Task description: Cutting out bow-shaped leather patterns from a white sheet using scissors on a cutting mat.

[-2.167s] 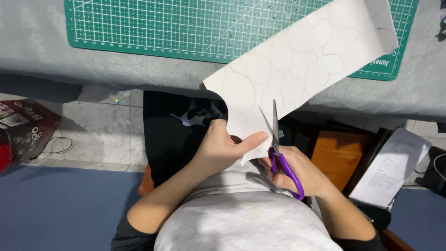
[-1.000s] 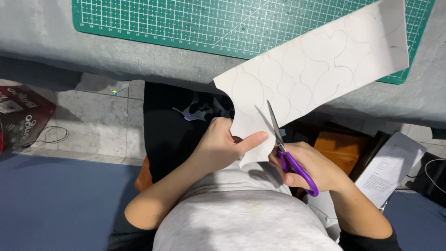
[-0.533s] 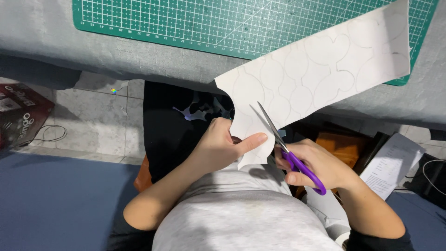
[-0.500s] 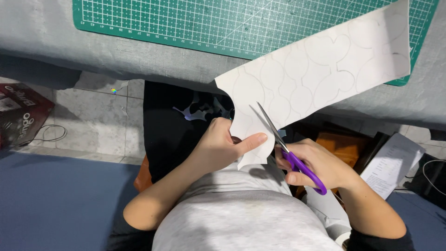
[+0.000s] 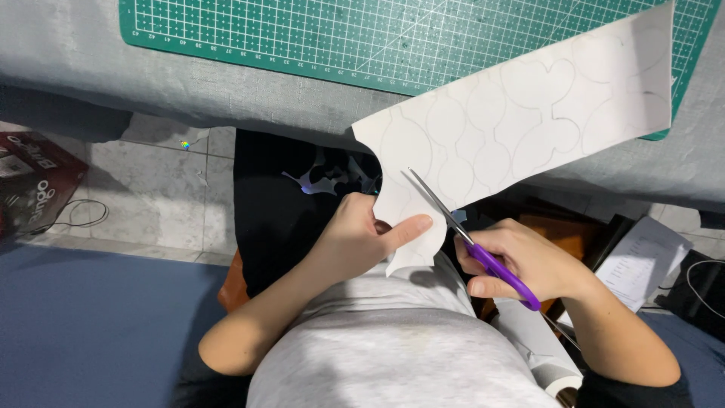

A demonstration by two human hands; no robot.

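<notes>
My left hand (image 5: pixel 362 238) pinches the near end of a long white paper sheet (image 5: pixel 521 121) marked with pencilled rounded outlines. The sheet runs up and to the right over the table edge onto the green cutting mat (image 5: pixel 362 38). My right hand (image 5: pixel 521 261) grips purple-handled scissors (image 5: pixel 472 238), whose slim blades lie against the paper just right of my left thumb. Small cut paper scraps (image 5: pixel 325 177) lie on the dark cloth over my lap.
The grey table (image 5: pixel 151 83) spans the top of the view. A red box (image 5: pixel 30 181) and a cable (image 5: pixel 79 215) sit on the tiled floor at left. Printed papers (image 5: pixel 642 261) and an orange box (image 5: pixel 566 234) are at right, a paper roll (image 5: pixel 540 359) below them.
My right hand and the scissors have shifted right and lower, with the blades now angled further left into the paper. The view has drifted, so the sheet sits further right.
</notes>
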